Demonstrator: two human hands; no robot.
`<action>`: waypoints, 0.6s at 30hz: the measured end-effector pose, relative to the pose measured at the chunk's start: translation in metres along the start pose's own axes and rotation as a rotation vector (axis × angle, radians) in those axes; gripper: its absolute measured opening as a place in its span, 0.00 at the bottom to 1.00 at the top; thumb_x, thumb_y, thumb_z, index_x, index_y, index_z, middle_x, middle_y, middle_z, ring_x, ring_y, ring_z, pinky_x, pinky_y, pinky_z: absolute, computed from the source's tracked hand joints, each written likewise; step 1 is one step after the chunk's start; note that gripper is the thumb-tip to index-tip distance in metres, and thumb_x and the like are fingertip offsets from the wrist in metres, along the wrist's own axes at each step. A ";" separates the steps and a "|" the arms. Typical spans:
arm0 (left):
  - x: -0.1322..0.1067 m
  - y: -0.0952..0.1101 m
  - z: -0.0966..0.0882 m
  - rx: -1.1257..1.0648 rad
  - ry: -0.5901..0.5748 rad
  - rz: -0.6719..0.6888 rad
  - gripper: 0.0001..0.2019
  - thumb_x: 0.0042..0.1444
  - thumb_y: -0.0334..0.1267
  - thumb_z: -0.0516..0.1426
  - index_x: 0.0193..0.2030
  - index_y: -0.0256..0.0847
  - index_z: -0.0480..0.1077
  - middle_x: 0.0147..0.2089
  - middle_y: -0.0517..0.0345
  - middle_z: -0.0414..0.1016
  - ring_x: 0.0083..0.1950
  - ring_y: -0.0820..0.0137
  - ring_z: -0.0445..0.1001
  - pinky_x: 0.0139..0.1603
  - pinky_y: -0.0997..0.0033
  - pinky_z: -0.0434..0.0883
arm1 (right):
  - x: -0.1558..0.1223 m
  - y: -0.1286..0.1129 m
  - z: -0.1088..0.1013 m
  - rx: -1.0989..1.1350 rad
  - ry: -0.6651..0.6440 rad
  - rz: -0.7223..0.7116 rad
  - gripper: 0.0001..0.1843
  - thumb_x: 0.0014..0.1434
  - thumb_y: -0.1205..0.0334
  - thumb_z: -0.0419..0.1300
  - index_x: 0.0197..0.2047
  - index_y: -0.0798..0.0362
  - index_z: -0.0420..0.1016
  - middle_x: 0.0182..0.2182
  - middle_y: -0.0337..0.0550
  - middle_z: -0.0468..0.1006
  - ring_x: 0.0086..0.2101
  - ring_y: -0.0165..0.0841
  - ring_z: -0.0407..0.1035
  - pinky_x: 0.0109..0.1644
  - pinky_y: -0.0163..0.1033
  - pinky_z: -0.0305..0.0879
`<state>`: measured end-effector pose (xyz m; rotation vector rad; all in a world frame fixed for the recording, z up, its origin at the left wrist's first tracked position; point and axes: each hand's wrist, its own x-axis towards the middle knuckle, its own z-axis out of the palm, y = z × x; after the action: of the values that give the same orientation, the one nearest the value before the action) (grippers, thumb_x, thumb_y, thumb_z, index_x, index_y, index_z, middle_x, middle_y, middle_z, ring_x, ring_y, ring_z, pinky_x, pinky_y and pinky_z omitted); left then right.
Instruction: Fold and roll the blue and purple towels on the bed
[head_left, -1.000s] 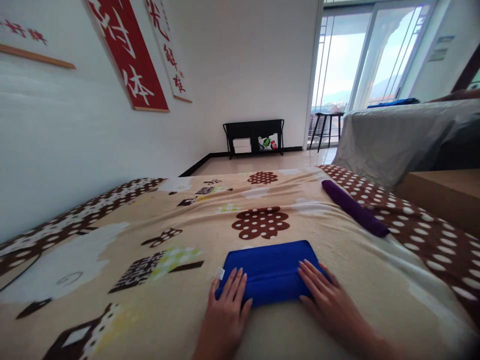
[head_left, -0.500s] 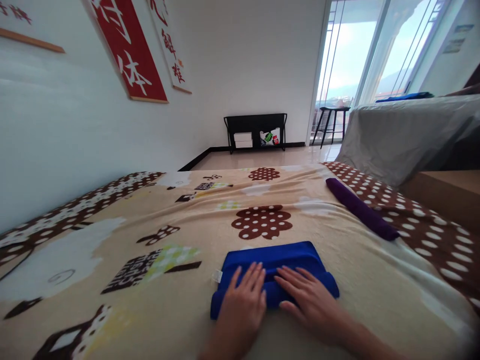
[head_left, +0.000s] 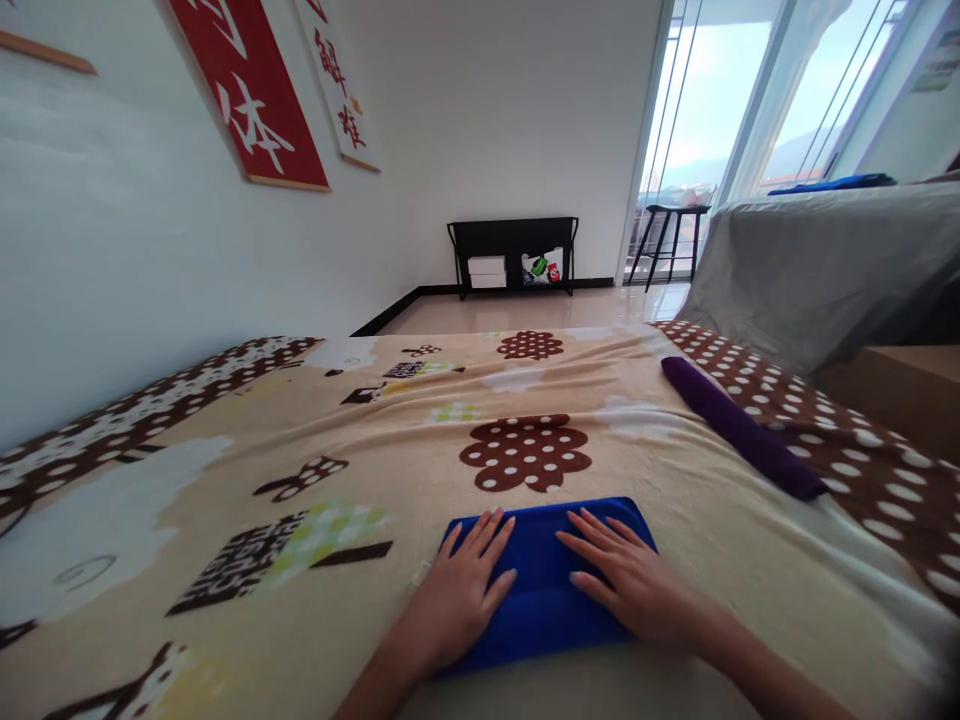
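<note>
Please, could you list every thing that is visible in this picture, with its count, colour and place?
blanket: 1, beige with brown dotted patches, across the foreground
folded towel: 1, blue, on the blanket, near edge
rolled towel: 1, purple, on the blanket, right
red banner: 1, red, left wall
white banner: 1, white, left wall
rack: 1, black, far wall
stool: 1, dark, by the window
cover: 1, grey, right
left hand, right hand: 2, bare, flat on the folded towel

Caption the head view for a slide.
Left hand and right hand flat on a folded blue towel on a patterned blanket; purple roll lies apart.
</note>
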<state>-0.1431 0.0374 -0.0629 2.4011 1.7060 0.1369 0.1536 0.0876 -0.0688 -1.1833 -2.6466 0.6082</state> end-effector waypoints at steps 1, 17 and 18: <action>0.001 -0.007 -0.001 -0.026 -0.035 0.006 0.27 0.69 0.52 0.43 0.73 0.54 0.45 0.75 0.57 0.47 0.75 0.61 0.49 0.73 0.45 0.51 | 0.002 0.005 -0.002 0.021 -0.033 0.029 0.31 0.68 0.38 0.43 0.70 0.36 0.55 0.70 0.38 0.49 0.69 0.41 0.44 0.72 0.59 0.44; -0.080 -0.004 0.001 0.450 0.538 0.320 0.25 0.54 0.28 0.51 0.59 0.44 0.70 0.54 0.55 0.77 0.54 0.65 0.74 0.55 0.64 0.67 | -0.088 0.046 0.009 -0.477 0.426 -0.281 0.32 0.59 0.67 0.55 0.66 0.42 0.63 0.61 0.36 0.70 0.59 0.34 0.66 0.64 0.44 0.55; -0.083 0.000 0.009 0.457 0.539 0.325 0.25 0.53 0.28 0.51 0.58 0.44 0.71 0.51 0.56 0.78 0.51 0.65 0.74 0.54 0.65 0.67 | -0.091 0.046 0.014 -0.501 0.448 -0.305 0.34 0.56 0.70 0.54 0.66 0.44 0.64 0.59 0.36 0.72 0.57 0.34 0.67 0.63 0.43 0.55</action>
<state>-0.1686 -0.0416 -0.0684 3.2030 1.6581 0.5373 0.2408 0.0428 -0.1011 -0.8473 -2.5555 -0.3538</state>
